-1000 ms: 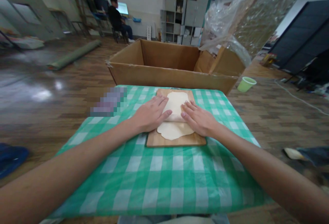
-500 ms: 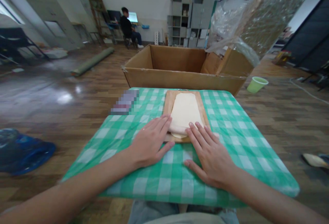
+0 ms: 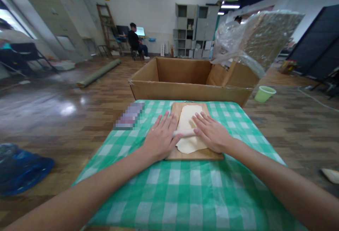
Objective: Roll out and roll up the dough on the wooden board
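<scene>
Head view: both hands lie flat, palms down, on a pale rolling pin (image 3: 184, 133) that runs crosswise over a sheet of dough (image 3: 189, 126). The left hand (image 3: 160, 138) covers the pin's left end, fingers stretched forward and spread; the right hand (image 3: 214, 134) covers the right end in the same way. Neither hand is clenched and neither wraps around the pin: the open palms press on top of it, probably so that it can turn freely under them and their weight falls evenly on both ends. The dough lies lengthwise on a wooden board (image 3: 194, 155), with the pin across its middle, part of the sheet showing beyond it and a rounded part nearer the person. The board sits on a green-and-white checked tablecloth (image 3: 185, 188), square to the person, likely so both arms reach it alike.

Counted: two hands, one pin, one sheet of dough, one board. Behind the table stands one open cardboard box (image 3: 190, 81), with a plastic-wrapped panel (image 3: 261, 36) leaning out of its right side. One light green cup (image 3: 265, 93) stands on the wooden floor to the right. One other person (image 3: 136, 42) sits far back at a screen.
</scene>
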A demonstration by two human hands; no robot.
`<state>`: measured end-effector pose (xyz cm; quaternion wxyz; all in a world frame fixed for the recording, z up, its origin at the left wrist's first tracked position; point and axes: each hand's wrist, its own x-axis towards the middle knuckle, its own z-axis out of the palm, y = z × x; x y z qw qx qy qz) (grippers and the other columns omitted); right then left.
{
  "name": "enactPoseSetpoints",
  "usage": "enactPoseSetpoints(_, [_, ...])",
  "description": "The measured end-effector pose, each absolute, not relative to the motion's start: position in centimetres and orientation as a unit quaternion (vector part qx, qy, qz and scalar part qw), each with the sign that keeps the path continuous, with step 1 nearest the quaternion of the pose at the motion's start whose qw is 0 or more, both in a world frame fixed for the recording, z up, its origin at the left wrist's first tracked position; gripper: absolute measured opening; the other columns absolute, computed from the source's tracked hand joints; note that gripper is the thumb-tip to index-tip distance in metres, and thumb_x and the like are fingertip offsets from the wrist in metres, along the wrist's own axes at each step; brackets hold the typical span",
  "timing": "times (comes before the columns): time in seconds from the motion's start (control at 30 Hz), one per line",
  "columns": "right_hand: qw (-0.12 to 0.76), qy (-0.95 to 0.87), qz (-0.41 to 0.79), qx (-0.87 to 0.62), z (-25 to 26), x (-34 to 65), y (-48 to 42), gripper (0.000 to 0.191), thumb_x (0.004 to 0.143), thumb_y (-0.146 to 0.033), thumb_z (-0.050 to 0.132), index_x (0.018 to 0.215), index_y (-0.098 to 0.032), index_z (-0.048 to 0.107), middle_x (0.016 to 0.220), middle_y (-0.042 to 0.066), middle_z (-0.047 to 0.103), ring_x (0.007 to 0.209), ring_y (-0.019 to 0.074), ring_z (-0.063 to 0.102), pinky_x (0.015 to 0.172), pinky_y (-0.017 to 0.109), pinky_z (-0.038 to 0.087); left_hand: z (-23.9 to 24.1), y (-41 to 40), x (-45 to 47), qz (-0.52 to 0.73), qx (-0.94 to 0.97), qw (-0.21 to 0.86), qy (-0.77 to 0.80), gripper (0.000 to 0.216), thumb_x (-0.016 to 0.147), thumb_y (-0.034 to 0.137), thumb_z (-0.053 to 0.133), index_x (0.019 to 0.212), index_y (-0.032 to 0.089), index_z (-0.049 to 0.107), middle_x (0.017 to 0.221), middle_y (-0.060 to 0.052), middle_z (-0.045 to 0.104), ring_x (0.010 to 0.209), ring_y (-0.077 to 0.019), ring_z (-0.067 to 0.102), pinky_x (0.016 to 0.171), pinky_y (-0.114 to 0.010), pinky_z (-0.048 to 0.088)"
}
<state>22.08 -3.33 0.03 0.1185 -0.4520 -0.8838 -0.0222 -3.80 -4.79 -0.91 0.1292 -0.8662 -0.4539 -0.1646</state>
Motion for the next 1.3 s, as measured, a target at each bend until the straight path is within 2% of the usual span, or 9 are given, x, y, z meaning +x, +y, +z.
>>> enactPoseSetpoints(0.23, [0.087,-0.890,-0.054,-0.443,-0.1,21.7,5.2,0.058,0.111,-0.047,0.021,0.147,-0.018,0.055,0.155,0.012,0.052,0.150,0.0307,0.038,0.123,0.054,0.030,-1.1,6.2,-3.7,-0.121,-0.894,0.120,-0.414,0.056,0.108,0.033,0.021,0.151,0.007,0.044,0.159,-0.021,0.044,0.153,-0.0305,0.033,0.125,-0.055,0.022])
enactPoseSetpoints(0.37, [0.114,-0.866,-0.058,-0.483,0.7,21.3,8.0,0.037,0.108,-0.041,0.046,0.135,-0.022,0.062,0.142,0.012,0.061,0.128,0.0304,0.059,0.107,0.052,0.048,-1.0,10.0,-3.0,-0.093,-0.895,0.083,-0.429,0.055,0.108,0.035,0.020,0.152,0.010,0.041,0.160,-0.020,0.042,0.151,-0.0302,0.037,0.123,-0.052,0.026])
enactPoseSetpoints(0.47, [0.118,-0.864,-0.056,-0.486,0.6,21.3,7.7,0.040,0.099,-0.038,0.066,0.133,-0.018,0.060,0.134,0.011,0.061,0.113,0.0263,0.064,0.095,0.049,0.056,-1.0,9.7,-3.2,-0.075,-0.901,0.042,-0.426,0.057,0.109,0.040,0.013,0.146,0.013,0.047,0.154,-0.017,0.050,0.147,-0.0271,0.044,0.120,-0.047,0.032])
enactPoseSetpoints(0.53, [0.116,-0.867,-0.052,-0.481,0.2,21.4,6.6,0.045,0.101,-0.044,0.061,0.140,-0.020,0.057,0.144,0.013,0.056,0.124,0.0316,0.059,0.102,0.055,0.051,-1.2,8.0,-3.6,-0.066,-0.904,0.037,-0.421,0.062,0.109,0.042,0.008,0.143,0.012,0.050,0.154,-0.018,0.050,0.147,-0.0273,0.044,0.119,-0.046,0.034])
enactPoseSetpoints(0.6, [0.113,-0.872,-0.046,-0.475,-0.2,21.6,5.0,0.057,0.106,-0.056,0.043,0.151,-0.023,0.049,0.161,0.013,0.043,0.144,0.0406,0.041,0.115,0.064,0.034,-1.4,5.7,-4.1,-0.068,-0.906,0.050,-0.415,0.065,0.109,0.043,0.006,0.142,0.010,0.051,0.157,-0.019,0.047,0.151,-0.0292,0.038,0.121,-0.049,0.031])
enactPoseSetpoints(0.7, [0.105,-0.882,-0.043,-0.457,-0.3,21.6,2.6,0.074,0.106,-0.064,0.020,0.160,-0.018,0.037,0.169,0.011,0.027,0.155,0.0423,0.019,0.123,0.065,0.018,-1.3,2.2,-4.1,-0.093,-0.892,0.059,-0.439,0.065,0.109,0.042,0.006,0.148,0.008,0.045,0.160,-0.020,0.043,0.155,-0.0289,0.030,0.123,-0.049,0.029])
enactPoseSetpoints(0.83, [0.104,-0.890,-0.046,-0.442,0.2,21.5,-0.8,0.084,0.104,-0.066,0.018,0.158,-0.005,0.038,0.166,0.019,0.031,0.156,0.0381,0.020,0.126,0.058,0.021,-0.7,-2.4,-3.7,-0.104,-0.870,0.039,-0.480,0.065,0.109,0.044,0.014,0.156,0.003,0.034,0.163,-0.023,0.036,0.155,-0.0281,0.030,0.122,-0.044,0.033])
enactPoseSetpoints(1.07, [0.113,-0.902,-0.033,-0.414,0.1,22.2,-6.2,0.089,0.102,-0.071,0.029,0.162,-0.005,0.028,0.167,0.020,0.025,0.156,0.0363,0.020,0.125,0.056,0.023,-1.0,-8.5,-4.1,-0.127,-0.888,0.059,-0.439,0.069,0.107,0.048,0.029,0.159,0.001,0.028,0.168,-0.022,0.024,0.159,-0.0295,0.016,0.128,-0.048,0.021])
enactPoseSetpoints(1.3, [0.084,-0.894,-0.037,-0.439,0.3,21.1,-0.6,0.085,0.104,-0.067,0.017,0.154,-0.004,0.044,0.162,0.022,0.037,0.155,0.0372,0.025,0.125,0.057,0.022,-1.5,-3.0,-4.1,-0.114,-0.877,0.070,-0.462,0.064,0.109,0.043,0.019,0.155,0.001,0.036,0.163,-0.025,0.035,0.157,-0.0300,0.024,0.125,-0.049,0.027])
